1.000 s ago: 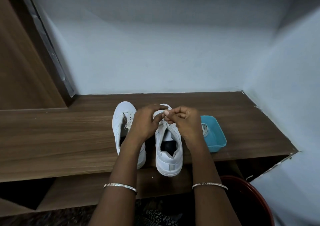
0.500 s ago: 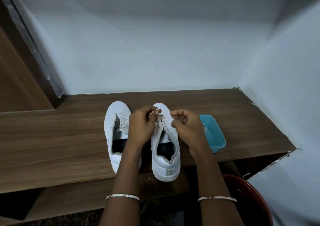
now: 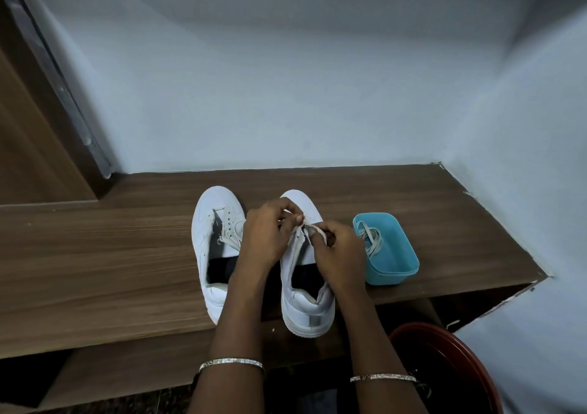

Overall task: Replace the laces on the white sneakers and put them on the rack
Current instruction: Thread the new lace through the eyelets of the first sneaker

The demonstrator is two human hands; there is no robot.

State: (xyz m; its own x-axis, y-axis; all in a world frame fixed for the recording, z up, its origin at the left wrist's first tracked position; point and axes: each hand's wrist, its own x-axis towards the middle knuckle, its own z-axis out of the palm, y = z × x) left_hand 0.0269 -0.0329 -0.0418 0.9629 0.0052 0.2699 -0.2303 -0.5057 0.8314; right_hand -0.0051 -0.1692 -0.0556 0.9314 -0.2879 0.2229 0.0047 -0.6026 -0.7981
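Looked like a home, a shoe corner indoors. Judged so from a low wooden rack (image 3: 95, 270) fitted into the corner of pale blue painted walls (image 3: 286, 96), with a lower shelf (image 3: 127, 372) under its front edge, a wooden door frame (image 3: 38, 111) past its left end, white sneakers (image 3: 216, 210) on top and a red plastic tub (image 3: 444, 359) below its right end.

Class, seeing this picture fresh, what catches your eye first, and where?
The left hand and right hand meet at the centre, pinching a pale lace over one white sneaker; its twin stands just left on the brown wooden shelf. Right of them sits a small blue plastic tub holding a coiled lace.
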